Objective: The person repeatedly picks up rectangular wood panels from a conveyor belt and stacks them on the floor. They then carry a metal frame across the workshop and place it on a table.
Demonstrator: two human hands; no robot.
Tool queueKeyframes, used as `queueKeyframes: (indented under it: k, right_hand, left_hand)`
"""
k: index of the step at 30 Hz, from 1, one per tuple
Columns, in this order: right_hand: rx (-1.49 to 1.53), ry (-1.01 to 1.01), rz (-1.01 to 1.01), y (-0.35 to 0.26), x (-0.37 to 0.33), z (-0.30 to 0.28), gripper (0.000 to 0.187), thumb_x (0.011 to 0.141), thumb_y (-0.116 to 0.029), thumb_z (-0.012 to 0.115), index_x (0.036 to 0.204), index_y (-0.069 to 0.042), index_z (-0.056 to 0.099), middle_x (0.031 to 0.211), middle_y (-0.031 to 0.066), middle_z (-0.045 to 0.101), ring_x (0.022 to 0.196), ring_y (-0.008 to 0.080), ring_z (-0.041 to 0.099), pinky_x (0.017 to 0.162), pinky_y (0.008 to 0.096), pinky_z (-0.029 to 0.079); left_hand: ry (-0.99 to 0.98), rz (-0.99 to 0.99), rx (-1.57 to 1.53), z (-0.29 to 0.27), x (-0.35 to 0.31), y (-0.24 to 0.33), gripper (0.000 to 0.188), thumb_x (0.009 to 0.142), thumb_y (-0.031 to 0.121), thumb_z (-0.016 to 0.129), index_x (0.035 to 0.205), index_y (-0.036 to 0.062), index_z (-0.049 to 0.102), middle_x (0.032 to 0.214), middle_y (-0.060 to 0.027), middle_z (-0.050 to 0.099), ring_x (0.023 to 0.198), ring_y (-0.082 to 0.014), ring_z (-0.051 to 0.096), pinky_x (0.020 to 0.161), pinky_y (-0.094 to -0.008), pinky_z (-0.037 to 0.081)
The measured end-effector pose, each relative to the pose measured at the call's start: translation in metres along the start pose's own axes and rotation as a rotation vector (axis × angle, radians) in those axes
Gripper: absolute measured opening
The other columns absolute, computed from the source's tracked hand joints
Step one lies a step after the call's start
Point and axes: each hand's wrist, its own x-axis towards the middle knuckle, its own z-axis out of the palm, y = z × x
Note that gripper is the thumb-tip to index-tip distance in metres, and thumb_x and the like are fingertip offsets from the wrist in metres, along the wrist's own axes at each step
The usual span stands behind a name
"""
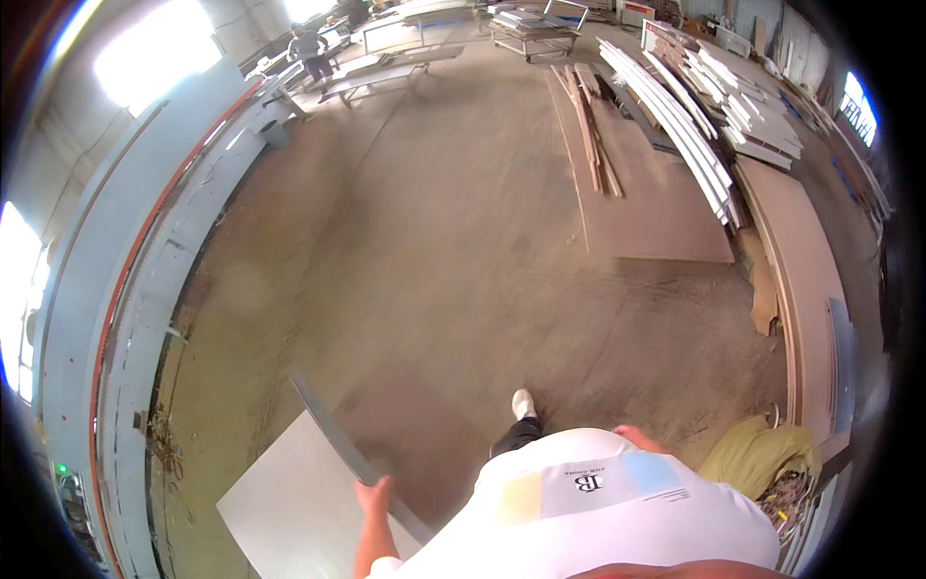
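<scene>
My left hand (pixel 372 494) grips the long upper edge of a pale grey-white panel (pixel 294 502). The panel hangs tilted at my left side, with its grey edge pointing forward and its lower part running out of view. My right hand (pixel 638 439) is low by my right side, partly behind my white shirt (pixel 588 511). Its fingers are too hidden to show whether they hold anything. One light-coloured shoe (pixel 524 403) is forward on the brown floor.
A long light-blue machine (pixel 183 232) lines the left. On the right lie brown boards (pixel 656 217), white strips (pixel 675 135) and a stack of white panels (pixel 743 106). An olive sack (pixel 762 454) stands close by. A person (pixel 309 53) is by far-left tables (pixel 376 82).
</scene>
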Motion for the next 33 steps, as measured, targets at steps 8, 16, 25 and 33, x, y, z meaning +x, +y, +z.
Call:
queueKeyframes:
  k: [8, 16, 25, 33]
  right_hand:
    - [0.526, 0.313, 0.212, -0.032, 0.062, -0.134, 0.025, 0.095, -0.025, 0.065, 0.108, -0.006, 0.073, 0.105, 0.0115, 0.073, 0.098, 0.0232, 0.069, 0.082, 0.0385, 0.055]
    - [0.42, 0.198, 0.166, -0.058, 0.196, -0.199, 0.02, 0.097, -0.02, 0.06, 0.107, -0.005, 0.07, 0.092, 0.0093, 0.073, 0.079, 0.0207, 0.069, 0.063, 0.0364, 0.055]
    - [-0.803, -0.214, -0.508, -0.093, 0.483, -0.415, 0.026, 0.103, -0.027, 0.055, 0.111, -0.008, 0.072, 0.095, 0.0081, 0.074, 0.081, 0.0234, 0.07, 0.07, 0.0421, 0.058]
    - [0.082, -0.116, 0.049, -0.357, 0.658, -0.555, 0.017, 0.098, -0.023, 0.063, 0.104, -0.008, 0.069, 0.095, 0.0045, 0.073, 0.074, 0.0139, 0.067, 0.061, 0.0315, 0.052]
  left_hand:
    - [0.127, 0.096, 0.343, 0.134, 0.161, 0.237, 0.092, 0.077, 0.022, 0.077, 0.152, -0.0041, 0.032, 0.132, -0.0289, 0.062, 0.122, -0.0417, 0.062, 0.103, -0.0471, 0.049]
    - [-0.079, 0.128, 0.288, 0.278, 0.086, 0.327, 0.073, 0.074, 0.029, 0.075, 0.138, 0.0075, 0.047, 0.111, -0.0254, 0.07, 0.105, -0.0382, 0.069, 0.091, -0.0473, 0.053]
    - [-0.081, 0.054, 0.309, 0.419, -0.003, 0.352, 0.067, 0.073, 0.039, 0.082, 0.128, 0.0098, 0.056, 0.105, -0.0201, 0.073, 0.097, -0.0358, 0.072, 0.085, -0.0449, 0.055]
    - [-0.213, -0.448, 0.24, 0.498, -0.103, 0.496, 0.064, 0.079, 0.048, 0.08, 0.132, 0.0169, 0.06, 0.114, -0.0153, 0.074, 0.106, -0.0338, 0.071, 0.092, -0.042, 0.053]
